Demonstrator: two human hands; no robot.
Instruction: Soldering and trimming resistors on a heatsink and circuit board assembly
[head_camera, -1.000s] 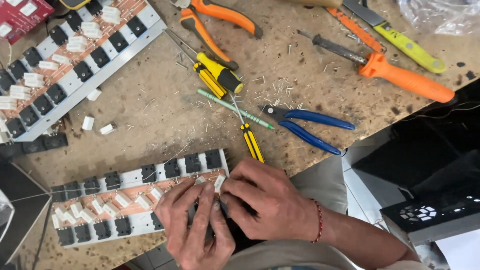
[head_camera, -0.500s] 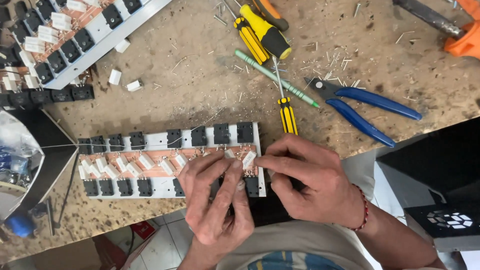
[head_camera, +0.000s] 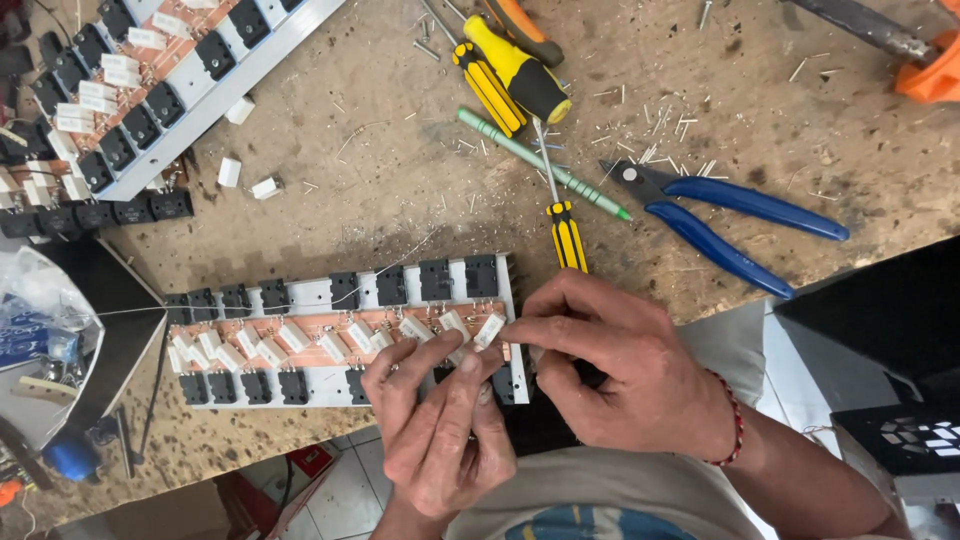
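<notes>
A long circuit board (head_camera: 300, 335) with two rows of black transistors and a line of white block resistors lies on an aluminium strip at the near edge of the wooden workbench (head_camera: 400, 190). My left hand (head_camera: 440, 430) rests on the board's right end, fingers pressing on its near row. My right hand (head_camera: 620, 370) pinches a white resistor (head_camera: 490, 330) at the board's right end between thumb and forefinger. A red bead bracelet circles the right wrist.
A second similar board (head_camera: 150, 90) lies at the far left. Yellow-black screwdrivers (head_camera: 510, 75), a green tool (head_camera: 540, 165), blue side cutters (head_camera: 740, 215), loose white resistors (head_camera: 250, 180) and wire clippings lie on the bench. A black case (head_camera: 890, 330) stands right, a plastic bag (head_camera: 40, 330) left.
The view has shifted so the board sits higher and closer. Both hands stay at the board's right end, the right fingers closing on the last white resistor.
</notes>
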